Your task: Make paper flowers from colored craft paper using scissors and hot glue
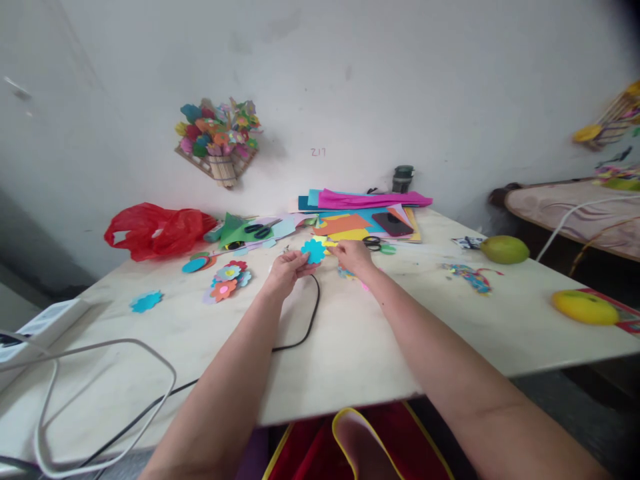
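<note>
Left grip (pixel 289 271) pinches blue paper flower (pixel 313 251); right grip (pixel 354 257) bunched by yellow paper (pixel 330 245), hold unclear; light pinch avoids creases.

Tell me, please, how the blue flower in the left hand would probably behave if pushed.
The blue flower is probably very light, as it looks like a thin paper cut-out. It seems fairly stiff: held near its edge by the left hand, it shows no clear droop. A hard push might crease it, being so thin.
</note>
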Demonstrator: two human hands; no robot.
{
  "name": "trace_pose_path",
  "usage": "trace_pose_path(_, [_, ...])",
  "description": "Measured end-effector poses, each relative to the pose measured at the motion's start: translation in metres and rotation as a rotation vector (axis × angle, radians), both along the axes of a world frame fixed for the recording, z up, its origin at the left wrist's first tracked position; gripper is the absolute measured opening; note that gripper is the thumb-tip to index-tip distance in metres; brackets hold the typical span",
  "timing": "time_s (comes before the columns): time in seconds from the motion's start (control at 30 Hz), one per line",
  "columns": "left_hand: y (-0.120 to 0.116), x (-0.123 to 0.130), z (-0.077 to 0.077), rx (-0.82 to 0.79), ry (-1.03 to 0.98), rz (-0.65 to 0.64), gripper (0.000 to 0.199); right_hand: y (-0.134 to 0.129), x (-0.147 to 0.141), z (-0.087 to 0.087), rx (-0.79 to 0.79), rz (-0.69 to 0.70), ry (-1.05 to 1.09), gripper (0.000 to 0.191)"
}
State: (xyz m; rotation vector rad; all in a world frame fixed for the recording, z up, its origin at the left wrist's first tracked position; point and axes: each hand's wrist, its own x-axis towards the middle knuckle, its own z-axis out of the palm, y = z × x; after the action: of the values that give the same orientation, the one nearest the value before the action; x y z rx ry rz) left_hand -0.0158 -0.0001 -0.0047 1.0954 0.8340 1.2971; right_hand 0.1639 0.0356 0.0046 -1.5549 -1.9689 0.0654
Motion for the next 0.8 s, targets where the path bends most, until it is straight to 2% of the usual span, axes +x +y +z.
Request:
trace_pose_path(0.07, [-0.0003, 0.0001, 0.0002, 0.01, 0.006, -0.002, 0.027, -0.0002, -0.0014, -0.0016, -0.008, 0.044, -0.039, 0.024])
trace_pose_path(0.13, [-0.0005, 0.0, 0.0005, 0.014, 0.003, 0.003, 0.028, 0.0004, -0.0026, -0.0035, -0.015, 0.096, -0.066, 0.02])
trace_pose_path(0.27, [-0.0005, -0.0005, 0.0012, 0.016, -0.024, 0.027, 0.027, -0.0014, -0.0043, -0.0041, -0.043, 0.099, -0.126, 0.023])
trace_pose_path(0.4, [-0.0003, -0.0009, 0.0014, 0.011, -0.046, 0.063, 0.026, -0.0039, -0.0046, -0.0024, -0.038, 0.044, -0.168, 0.038])
trace_pose_path(0.63, [0.0004, -0.0014, 0.0002, 0.023, -0.061, 0.084, 0.028, -0.0009, -0.0043, -0.0055, -0.046, 0.083, -0.17, 0.022])
trace_pose_path(0.8, [0.0015, -0.0011, 0.0, 0.027, -0.08, 0.089, 0.027, -0.0035, -0.0054, -0.0042, -0.053, 0.08, -0.239, 0.036])
